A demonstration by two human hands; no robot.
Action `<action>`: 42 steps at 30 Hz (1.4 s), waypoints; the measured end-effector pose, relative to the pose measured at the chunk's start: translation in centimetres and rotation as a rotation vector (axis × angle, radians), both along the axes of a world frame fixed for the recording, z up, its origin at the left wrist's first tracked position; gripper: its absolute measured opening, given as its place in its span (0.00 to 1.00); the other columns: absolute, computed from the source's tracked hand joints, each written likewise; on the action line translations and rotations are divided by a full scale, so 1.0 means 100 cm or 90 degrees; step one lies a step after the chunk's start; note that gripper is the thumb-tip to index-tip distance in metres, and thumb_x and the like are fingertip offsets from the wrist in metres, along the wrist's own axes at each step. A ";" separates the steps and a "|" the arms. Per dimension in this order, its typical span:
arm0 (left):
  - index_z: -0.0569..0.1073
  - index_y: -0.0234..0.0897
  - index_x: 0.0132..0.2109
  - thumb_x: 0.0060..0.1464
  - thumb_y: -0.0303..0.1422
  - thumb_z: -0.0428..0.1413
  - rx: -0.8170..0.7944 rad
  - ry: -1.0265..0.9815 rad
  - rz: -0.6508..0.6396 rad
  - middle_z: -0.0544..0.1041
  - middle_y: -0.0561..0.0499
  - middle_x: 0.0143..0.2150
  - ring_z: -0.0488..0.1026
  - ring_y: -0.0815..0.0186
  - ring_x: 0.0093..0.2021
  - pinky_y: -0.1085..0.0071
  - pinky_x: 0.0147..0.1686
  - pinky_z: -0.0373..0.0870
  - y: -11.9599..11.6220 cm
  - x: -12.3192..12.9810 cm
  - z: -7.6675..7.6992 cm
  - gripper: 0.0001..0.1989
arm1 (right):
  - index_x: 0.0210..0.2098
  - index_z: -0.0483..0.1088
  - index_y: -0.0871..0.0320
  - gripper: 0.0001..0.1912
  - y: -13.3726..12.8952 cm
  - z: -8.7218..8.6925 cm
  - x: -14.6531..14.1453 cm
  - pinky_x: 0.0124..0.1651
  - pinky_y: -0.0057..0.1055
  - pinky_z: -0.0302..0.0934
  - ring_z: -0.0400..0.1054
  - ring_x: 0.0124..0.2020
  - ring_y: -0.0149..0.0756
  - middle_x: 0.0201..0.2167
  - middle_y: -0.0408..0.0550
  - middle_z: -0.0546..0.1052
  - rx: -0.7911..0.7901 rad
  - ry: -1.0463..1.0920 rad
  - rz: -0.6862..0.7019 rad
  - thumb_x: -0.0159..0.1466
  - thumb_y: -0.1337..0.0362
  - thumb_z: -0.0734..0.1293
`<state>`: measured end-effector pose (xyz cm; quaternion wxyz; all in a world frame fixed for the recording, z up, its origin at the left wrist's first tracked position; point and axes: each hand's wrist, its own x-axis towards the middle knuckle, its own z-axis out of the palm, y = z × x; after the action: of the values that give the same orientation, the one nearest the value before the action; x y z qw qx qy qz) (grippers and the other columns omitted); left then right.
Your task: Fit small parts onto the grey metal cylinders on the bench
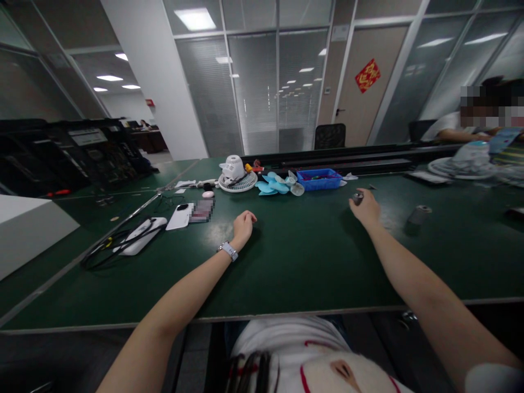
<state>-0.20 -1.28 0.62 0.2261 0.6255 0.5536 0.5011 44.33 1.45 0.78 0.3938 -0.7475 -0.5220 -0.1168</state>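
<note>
My right hand [369, 207] is raised a little over the right part of the green table, its fingers closed around a small dark metal motor [358, 198]. A grey metal cylinder [420, 214] stands on the table to the right of that hand. My left hand [243, 228], with a watch on the wrist, rests on the table left of the middle. Its fingers are curled in and I see nothing in them. Beyond the two hands lie blue fan blades [273, 184], a clear fan blade [295, 184] and a white fan part [234, 169] on a round grille [237, 183].
A blue tray [319, 179] with small parts stands at the back. On the left lie a white phone [180, 216], a white device [141, 237] and black cables [98, 256]. Another person [450, 128] sits at the far right, near plastic-wrapped things [470, 160].
</note>
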 end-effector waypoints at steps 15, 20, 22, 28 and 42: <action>0.71 0.40 0.26 0.54 0.32 0.44 0.011 0.005 -0.001 0.73 0.52 0.27 0.71 0.64 0.32 0.69 0.34 0.63 0.002 -0.001 -0.003 0.14 | 0.54 0.68 0.57 0.29 0.013 -0.016 0.015 0.45 0.41 0.66 0.73 0.45 0.50 0.45 0.58 0.78 -0.091 0.125 -0.058 0.57 0.50 0.70; 0.71 0.39 0.26 0.54 0.31 0.44 0.000 0.006 0.004 0.74 0.52 0.27 0.71 0.64 0.31 0.70 0.33 0.63 0.000 0.000 0.000 0.14 | 0.56 0.67 0.58 0.31 0.012 -0.016 0.015 0.46 0.40 0.66 0.73 0.46 0.50 0.46 0.59 0.78 -0.121 0.111 -0.067 0.58 0.49 0.70; 0.71 0.39 0.26 0.54 0.31 0.44 -0.002 0.004 0.001 0.74 0.52 0.27 0.71 0.64 0.32 0.70 0.33 0.63 -0.001 0.000 0.001 0.14 | 0.56 0.67 0.58 0.31 0.013 -0.017 0.016 0.47 0.40 0.66 0.73 0.46 0.50 0.47 0.59 0.78 -0.121 0.111 -0.063 0.58 0.49 0.70; 0.70 0.40 0.25 0.53 0.31 0.44 -0.003 0.001 0.000 0.74 0.51 0.27 0.71 0.64 0.32 0.69 0.34 0.63 -0.001 0.001 0.002 0.13 | 0.56 0.68 0.60 0.32 0.015 -0.020 0.019 0.47 0.42 0.65 0.73 0.47 0.52 0.47 0.60 0.78 -0.101 0.120 -0.051 0.59 0.47 0.69; 0.71 0.40 0.25 0.54 0.30 0.44 0.000 0.030 0.006 0.74 0.52 0.27 0.72 0.64 0.32 0.69 0.34 0.65 -0.002 0.002 0.002 0.14 | 0.44 0.76 0.61 0.22 0.008 -0.015 0.015 0.46 0.40 0.66 0.75 0.44 0.51 0.42 0.59 0.80 -0.067 0.133 -0.048 0.58 0.51 0.70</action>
<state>0.03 -1.45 0.84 0.2106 0.6343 0.5620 0.4873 45.80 2.29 -0.68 0.4018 -0.7945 -0.4547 -0.0254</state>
